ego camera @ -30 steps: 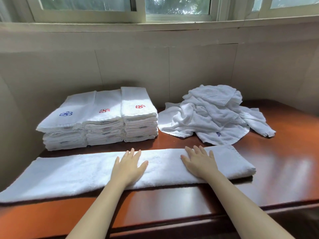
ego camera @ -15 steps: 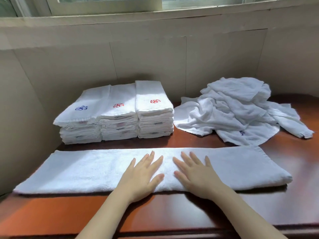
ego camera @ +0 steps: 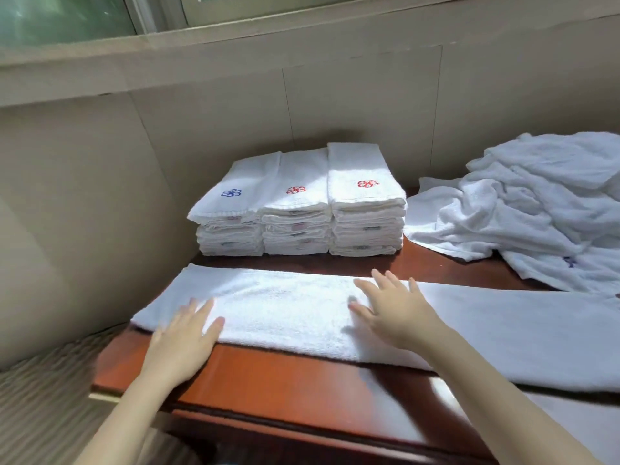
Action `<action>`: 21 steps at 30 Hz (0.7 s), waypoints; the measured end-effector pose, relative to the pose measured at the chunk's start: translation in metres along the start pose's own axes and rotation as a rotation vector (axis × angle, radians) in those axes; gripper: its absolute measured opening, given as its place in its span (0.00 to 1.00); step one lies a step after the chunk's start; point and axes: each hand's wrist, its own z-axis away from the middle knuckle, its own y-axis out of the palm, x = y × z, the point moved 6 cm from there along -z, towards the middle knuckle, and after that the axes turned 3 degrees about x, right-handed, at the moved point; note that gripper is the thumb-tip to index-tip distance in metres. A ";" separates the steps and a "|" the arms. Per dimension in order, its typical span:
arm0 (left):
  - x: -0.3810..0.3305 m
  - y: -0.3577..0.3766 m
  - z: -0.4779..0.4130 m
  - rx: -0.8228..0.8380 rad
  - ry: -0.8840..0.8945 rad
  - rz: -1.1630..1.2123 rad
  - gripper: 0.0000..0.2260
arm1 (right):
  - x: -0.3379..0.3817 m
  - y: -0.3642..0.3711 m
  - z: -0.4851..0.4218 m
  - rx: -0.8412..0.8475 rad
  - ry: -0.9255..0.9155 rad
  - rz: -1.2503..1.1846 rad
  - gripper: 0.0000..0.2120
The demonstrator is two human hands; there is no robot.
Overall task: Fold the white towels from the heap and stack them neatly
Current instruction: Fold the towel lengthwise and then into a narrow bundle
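Note:
A white towel [ego camera: 285,307], folded into a long strip, lies along the front of the wooden table [ego camera: 268,380]. My left hand [ego camera: 183,337] lies flat with straight fingers on the strip's left end, at its near edge. My right hand [ego camera: 392,310] presses flat on the strip near its middle. Behind the strip, three stacks of folded white towels [ego camera: 302,209] stand side by side against the wall, with a blue or red emblem on each top towel. The heap of unfolded white towels [ego camera: 536,209] spreads over the table at the back right.
A beige tiled wall [ego camera: 235,112] and a window sill run behind the table. The table's left end [ego camera: 100,380] drops off to a striped floor [ego camera: 43,397] below. Bare wood shows in front of the strip.
Both hands have slid left along the strip, the left one much farther, reaching its left end. The view has swung left and down, leaving the heap at the right edge.

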 end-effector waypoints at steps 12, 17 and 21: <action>0.024 -0.010 0.016 -0.256 -0.342 1.279 0.27 | 0.038 0.042 -0.030 -0.014 -0.060 -0.040 0.27; 0.007 -0.027 -0.007 -0.241 -0.596 1.708 0.17 | 0.041 0.033 -0.024 -0.021 -0.091 -0.084 0.25; -0.033 -0.072 -0.002 -0.401 -0.382 1.077 0.11 | 0.032 0.010 -0.007 0.099 -0.064 -1.074 0.13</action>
